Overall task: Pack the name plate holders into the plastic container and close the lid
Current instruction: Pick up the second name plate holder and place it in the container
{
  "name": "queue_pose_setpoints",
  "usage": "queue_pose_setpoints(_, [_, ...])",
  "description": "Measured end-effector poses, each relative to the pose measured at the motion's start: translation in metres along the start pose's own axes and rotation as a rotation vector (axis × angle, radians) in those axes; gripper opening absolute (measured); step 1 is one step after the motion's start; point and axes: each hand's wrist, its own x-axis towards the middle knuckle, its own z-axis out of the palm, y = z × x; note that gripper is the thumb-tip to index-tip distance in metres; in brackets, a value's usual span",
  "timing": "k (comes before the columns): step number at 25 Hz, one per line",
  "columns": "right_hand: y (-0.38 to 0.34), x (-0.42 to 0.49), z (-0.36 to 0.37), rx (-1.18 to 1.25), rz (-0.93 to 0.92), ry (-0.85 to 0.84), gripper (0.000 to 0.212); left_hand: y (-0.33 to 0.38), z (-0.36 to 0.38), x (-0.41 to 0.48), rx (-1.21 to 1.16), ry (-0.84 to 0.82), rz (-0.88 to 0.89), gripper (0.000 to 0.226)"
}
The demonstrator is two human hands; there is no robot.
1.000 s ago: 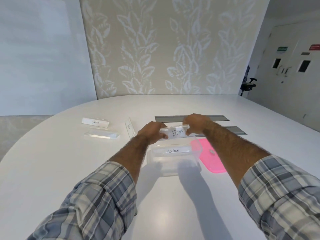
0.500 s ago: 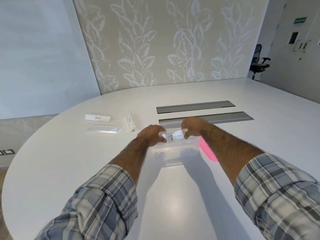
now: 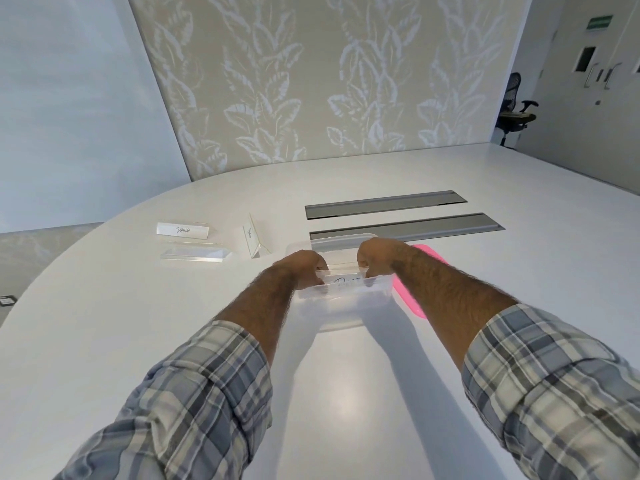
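the left hand (image 3: pixel 304 271) and right hand (image 3: pixel 375 259) each curl round one end of a labelled name plate holder (image 3: pixel 344 281), holding it low inside the clear plastic container (image 3: pixel 341 311) on the white bench (image 3: pixel 104 323). the pink lid (image 3: pixel 408 299) lies just beside the container's right side - not on it - and the panda holder (image 3: pixel 183 231) sits well apart to the left.

Both hands are down in the clear plastic container (image 3: pixel 343 318), mid-table (image 3: pixel 104 323). Left hand (image 3: pixel 304 271) and right hand (image 3: pixel 375 259) each grip one end of a labelled holder (image 3: pixel 344 282), its writing part-hidden by the rim. Pink lid (image 3: pixel 414 303) lies flat just right of the container. Far left: "Panda" holder (image 3: pixel 183 231), blank clear holder (image 3: pixel 197 254) just nearer, third holder (image 3: pixel 254 239) standing end-on. Beyond the container is a grey strip (image 3: pixel 405 228), with a second strip (image 3: pixel 384 204) farther.
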Motion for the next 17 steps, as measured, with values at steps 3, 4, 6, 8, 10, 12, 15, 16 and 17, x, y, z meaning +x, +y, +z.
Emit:
queue_pose_setpoints(3, [-0.003,0.006,0.002,-0.014,-0.018,-0.052,0.029,0.003,-0.001,0.007,0.027,-0.060,-0.004,0.049])
queue_pose_setpoints(4, [-0.004,0.008,0.002,-0.016,-0.022,-0.066,0.031,0.004,-0.001,0.009,0.039,-0.078,-0.012,0.051])
queue_pose_setpoints(6, [-0.004,0.013,0.003,-0.011,-0.027,-0.089,0.031,0.003,0.001,0.014,0.059,-0.115,-0.022,0.052])
queue_pose_setpoints(8, [-0.004,0.018,0.006,-0.007,-0.031,-0.109,0.031,0.003,0.002,0.019,0.065,-0.144,-0.027,0.055])
queue_pose_setpoints(10, [-0.003,0.023,0.008,-0.009,-0.027,-0.123,0.030,0.003,0.004,0.024,0.068,-0.167,-0.030,0.059])
queue_pose_setpoints(12, [-0.004,0.026,0.010,-0.013,-0.026,-0.140,0.035,0.005,0.004,0.026,0.074,-0.192,-0.038,0.057])
queue_pose_setpoints(15, [-0.006,0.029,0.010,-0.043,-0.027,-0.162,0.043,0.008,0.005,0.030,0.083,-0.221,-0.048,0.053])
queue_pose_setpoints(16, [-0.006,0.030,0.011,-0.050,-0.023,-0.170,0.042,0.009,0.005,0.031,0.089,-0.225,-0.049,0.053])
queue_pose_setpoints(17, [-0.006,0.031,0.012,-0.055,-0.022,-0.179,0.040,0.009,0.005,0.032,0.093,-0.229,-0.049,0.054])
